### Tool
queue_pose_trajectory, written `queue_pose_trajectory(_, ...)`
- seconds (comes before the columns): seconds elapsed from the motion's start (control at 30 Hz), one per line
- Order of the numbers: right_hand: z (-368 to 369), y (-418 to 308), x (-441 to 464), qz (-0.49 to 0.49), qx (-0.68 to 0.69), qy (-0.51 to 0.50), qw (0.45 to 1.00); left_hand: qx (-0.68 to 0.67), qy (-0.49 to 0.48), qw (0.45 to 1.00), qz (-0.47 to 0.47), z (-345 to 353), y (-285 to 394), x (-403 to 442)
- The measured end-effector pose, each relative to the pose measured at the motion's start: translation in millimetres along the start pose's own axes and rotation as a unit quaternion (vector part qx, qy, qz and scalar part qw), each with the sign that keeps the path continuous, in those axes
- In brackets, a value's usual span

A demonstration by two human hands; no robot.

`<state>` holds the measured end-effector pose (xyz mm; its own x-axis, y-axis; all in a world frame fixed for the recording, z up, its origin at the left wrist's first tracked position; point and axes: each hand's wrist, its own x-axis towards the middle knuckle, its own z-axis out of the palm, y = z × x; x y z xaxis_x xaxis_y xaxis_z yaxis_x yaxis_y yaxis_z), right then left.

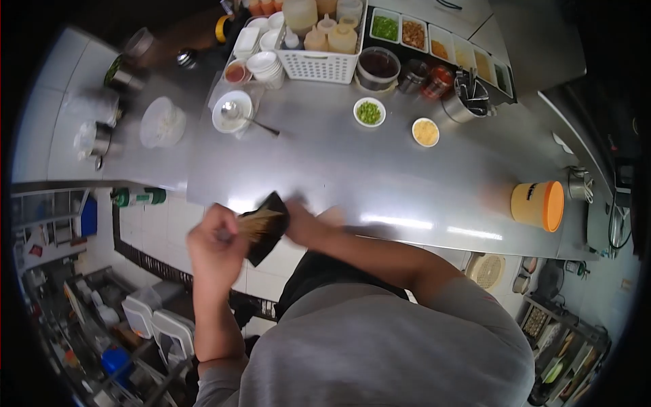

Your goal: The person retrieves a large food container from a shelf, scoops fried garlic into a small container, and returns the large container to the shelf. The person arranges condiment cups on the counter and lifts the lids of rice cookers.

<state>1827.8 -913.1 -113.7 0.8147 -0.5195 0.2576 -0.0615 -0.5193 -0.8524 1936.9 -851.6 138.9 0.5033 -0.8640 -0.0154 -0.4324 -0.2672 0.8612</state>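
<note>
My left hand [215,237] is closed, its fingers blurred by motion, at a tan bundle [259,226] of thin strands or sticks. Behind and around that bundle is a dark, angular thing [264,251], perhaps a pouch or wrapper; its kind is unclear. My right hand [302,225] grips the dark thing's right side, with its fingers partly hidden. Both hands are near the front edge of the steel counter [312,163]. Farther back stand a white bowl [222,121] with a spoon [254,122] in it and a small bowl of chopped green onion [369,112].
A small bowl with yellow bits [425,132] and an orange-lidded tub [536,205] stand to the right. At the back are a white basket of bottles [319,68], dark jars and a topping tray [441,47]. A clear plastic tub [163,123] is at left.
</note>
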Motion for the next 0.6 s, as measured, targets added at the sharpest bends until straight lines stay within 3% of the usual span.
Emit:
queue_pose_trajectory(0.03,33,-17,-16,0.287,0.198,-0.322,0.880,0.002,0.035,0.999,-0.010,-6,4,-13)
queue_pose_trajectory(0.07,-21,-91,1,0.262,0.181,-0.383,0.867,0.005,0.073,0.997,-0.013,-15,9,-24)
queue_pose_trajectory(0.1,40,-46,-30,0.021,0.176,-0.338,0.924,0.009,0.107,0.994,-0.014,-26,12,-35)
queue_pose_trajectory(0.17,-2,-71,-13,0.103,0.162,-0.278,0.941,-0.007,0.157,0.987,-0.038,-47,12,-60)
queue_pose_trajectory(0.2,-19,-69,-4,0.105,0.134,-0.229,0.958,-0.022,0.180,0.982,-0.056,-55,9,-71)
queue_pose_trajectory(0.23,-37,-67,6,0.108,0.105,-0.179,0.972,0.021,0.200,0.979,-0.013,-62,-3,-78)
queue_pose_trajectory(0.27,-53,-56,22,0.061,0.054,-0.104,0.991,0.013,0.209,0.978,-0.020,-64,-5,-84)
queue_pose_trajectory(0.33,-94,-37,49,0.043,-0.217,-0.011,0.975,-0.003,0.237,0.971,-0.021,-68,-6,-86)
queue_pose_trajectory(0.37,-123,-18,61,0.107,-0.175,-0.024,0.978,0.001,0.249,0.968,-0.015,-70,-9,-88)
queue_pose_trajectory(0.43,-174,10,74,0.228,-0.412,0.035,0.881,-0.026,0.257,0.966,-0.030,-75,-8,-92)
queue_pose_trajectory(0.5,-218,-12,79,0.396,-0.351,0.074,0.845,-0.042,0.255,0.965,-0.036,-77,-11,-96)
queue_pose_trajectory(0.6,-228,39,80,0.362,-0.324,0.084,0.870,-0.062,0.241,0.968,-0.028,-72,-19,-92)
